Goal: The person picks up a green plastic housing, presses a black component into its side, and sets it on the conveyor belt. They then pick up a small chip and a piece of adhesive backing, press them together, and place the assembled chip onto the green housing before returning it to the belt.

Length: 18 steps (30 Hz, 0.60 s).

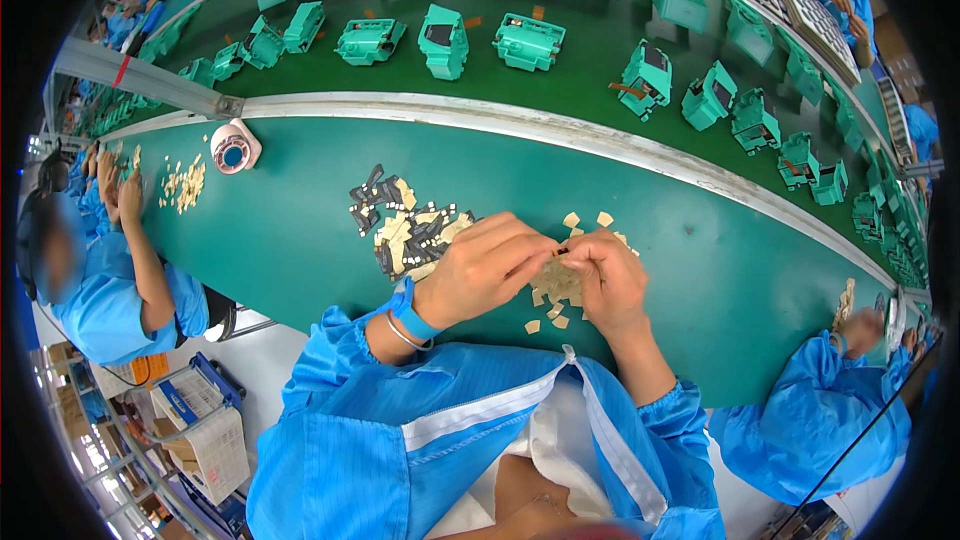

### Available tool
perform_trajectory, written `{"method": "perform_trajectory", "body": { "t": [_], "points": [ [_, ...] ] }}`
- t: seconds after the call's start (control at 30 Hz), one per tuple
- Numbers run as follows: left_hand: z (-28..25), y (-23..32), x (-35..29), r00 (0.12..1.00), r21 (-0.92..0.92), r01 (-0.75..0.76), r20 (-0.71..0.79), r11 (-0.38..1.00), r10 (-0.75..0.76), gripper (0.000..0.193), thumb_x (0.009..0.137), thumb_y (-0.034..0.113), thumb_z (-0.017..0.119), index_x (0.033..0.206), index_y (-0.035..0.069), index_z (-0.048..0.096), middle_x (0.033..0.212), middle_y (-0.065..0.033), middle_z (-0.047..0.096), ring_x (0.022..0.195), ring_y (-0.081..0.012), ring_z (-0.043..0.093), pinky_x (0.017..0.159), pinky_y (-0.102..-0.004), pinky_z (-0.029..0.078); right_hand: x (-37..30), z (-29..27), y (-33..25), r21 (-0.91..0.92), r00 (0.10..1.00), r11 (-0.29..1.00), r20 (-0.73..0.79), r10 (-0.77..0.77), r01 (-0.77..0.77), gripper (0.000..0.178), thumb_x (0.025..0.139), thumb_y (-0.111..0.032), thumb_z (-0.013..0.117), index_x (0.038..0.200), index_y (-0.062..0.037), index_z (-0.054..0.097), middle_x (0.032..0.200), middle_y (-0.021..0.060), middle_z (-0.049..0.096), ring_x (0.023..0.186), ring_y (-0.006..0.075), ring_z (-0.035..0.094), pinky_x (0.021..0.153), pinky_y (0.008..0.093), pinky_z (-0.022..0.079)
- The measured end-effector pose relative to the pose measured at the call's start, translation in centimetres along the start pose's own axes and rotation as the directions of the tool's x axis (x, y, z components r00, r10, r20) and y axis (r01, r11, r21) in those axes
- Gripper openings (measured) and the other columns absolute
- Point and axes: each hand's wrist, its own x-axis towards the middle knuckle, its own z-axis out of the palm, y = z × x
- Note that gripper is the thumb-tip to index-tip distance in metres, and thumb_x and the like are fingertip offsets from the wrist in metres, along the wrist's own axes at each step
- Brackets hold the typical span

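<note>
My left hand [488, 270] and my right hand [610, 278] meet just above the green tabletop, fingertips pinched together. Between them is a small dark piece [560, 251] with a hint of orange; most of it is hidden by the fingers. Under and around my right hand lie small flat cream-coloured pieces [556, 290], several of them loose at the edges. Beside my left hand is a mixed heap of small black parts [432, 228] and cream pieces [396, 232]. A blue wrist strap [410, 312] and a thin bangle circle my left wrist.
A pink-and-white tape roll [234, 147] stands at the table's far left, near another cream heap [184, 186]. Beyond a metal rail [480, 112], green plastic housings [530, 41] line a green belt. Co-workers in blue sit at left [120, 290] and right [800, 430].
</note>
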Motion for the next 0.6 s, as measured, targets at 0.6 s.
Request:
{"method": "perform_trajectory", "body": {
  "t": [0.6],
  "points": [
    [1.2,0.8,0.0,0.99,-0.003,0.119,-0.069,0.993,-0.119,0.016,0.073,-0.003,0.069,0.088,0.0,0.068,0.076,-0.009,0.065,0.063,-0.0188,0.062,0.054,-0.0275,0.049,0.3,-2.2,0.1,-0.196,0.991,0.973,-0.02,-0.129,0.122,0.02,0.061,-0.005,0.078,0.076,-0.0063,0.066,0.077,0.0064,0.059,0.063,0.0205,0.056,0.048,0.0292,0.044]
  ]
}}
